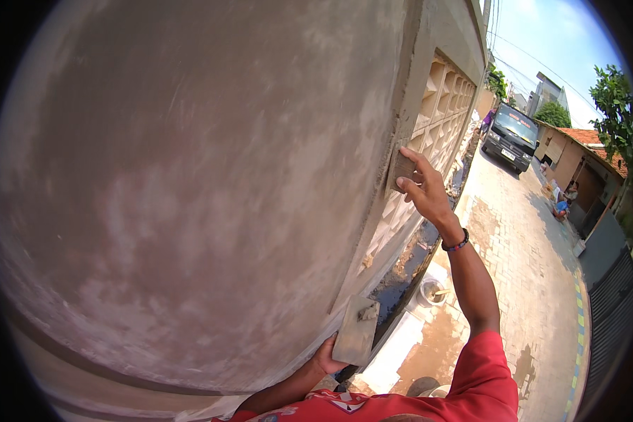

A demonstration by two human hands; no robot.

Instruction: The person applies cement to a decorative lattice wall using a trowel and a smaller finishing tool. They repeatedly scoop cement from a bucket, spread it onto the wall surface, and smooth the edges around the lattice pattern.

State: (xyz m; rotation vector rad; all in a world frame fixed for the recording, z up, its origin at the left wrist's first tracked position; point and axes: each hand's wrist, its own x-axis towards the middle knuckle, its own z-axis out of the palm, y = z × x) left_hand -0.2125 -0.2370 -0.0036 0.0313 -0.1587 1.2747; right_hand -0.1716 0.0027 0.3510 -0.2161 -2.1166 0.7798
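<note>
My right hand (429,188) is raised to the corner edge of a grey plastered wall (225,176). Its fingers and thumb grip a small flat brown block (403,169), pressed against the narrow plastered strip beside the openwork blocks. Lower down, close to the wall's base, my left hand (327,357) grips the near end of a rectangular plastering board (355,337). A small lump of wet mortar (367,312) lies near the board's far end. The fingers under the board are hidden.
Cream openwork blocks (439,105) fill the wall opening. Below runs a ditch with dark water (418,253); a bucket (431,292) stands beside it. A dark van (512,138) is on the paved lane (534,281). People (564,202) sit by a house at right.
</note>
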